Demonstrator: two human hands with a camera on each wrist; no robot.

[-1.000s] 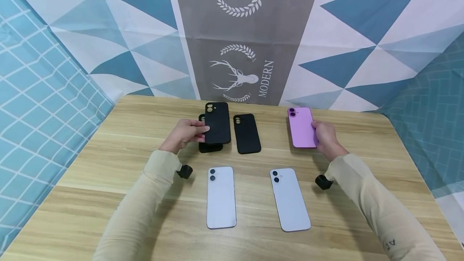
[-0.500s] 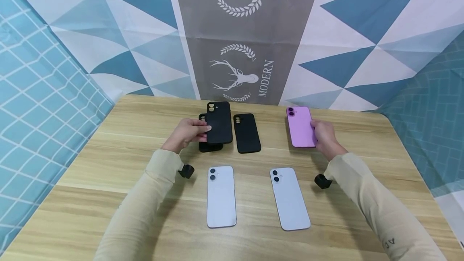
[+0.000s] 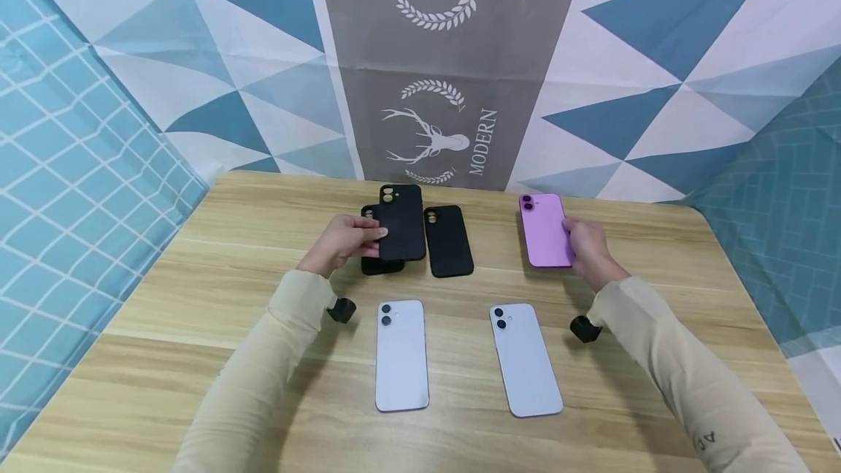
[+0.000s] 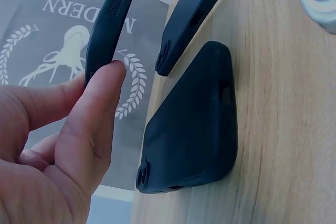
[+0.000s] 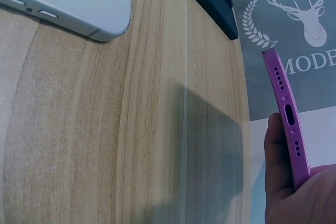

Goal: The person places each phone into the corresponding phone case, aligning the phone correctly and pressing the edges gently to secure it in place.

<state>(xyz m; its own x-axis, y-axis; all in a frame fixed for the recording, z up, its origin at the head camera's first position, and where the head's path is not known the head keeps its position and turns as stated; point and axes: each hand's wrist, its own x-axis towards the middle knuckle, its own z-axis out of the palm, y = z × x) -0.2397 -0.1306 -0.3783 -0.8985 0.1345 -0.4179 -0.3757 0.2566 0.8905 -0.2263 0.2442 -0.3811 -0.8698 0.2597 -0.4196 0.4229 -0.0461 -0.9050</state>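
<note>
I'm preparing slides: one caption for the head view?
Left hand holds a rectangular black phone case, right hand a rectangular lilac phone, above a wood-grain table.

At left fingers [image 4: 97, 111]: black rectangular phone case [image 3: 404, 225]. At right fingers [image 5: 276, 156]: pinkish-purple rectangular phone [image 3: 544, 233]. Below both: tan wood-grain tabletop [image 3: 460, 378]. Beyond both: creased cloth backdrop [image 3: 263, 28], blue-and-white triangles, grey panel [image 3: 368, 122] printed with white stag heads.

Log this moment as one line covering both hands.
left hand: pinches black case above table; right hand: holds pink phone above table; on table: two more black cases, two white phones
</note>
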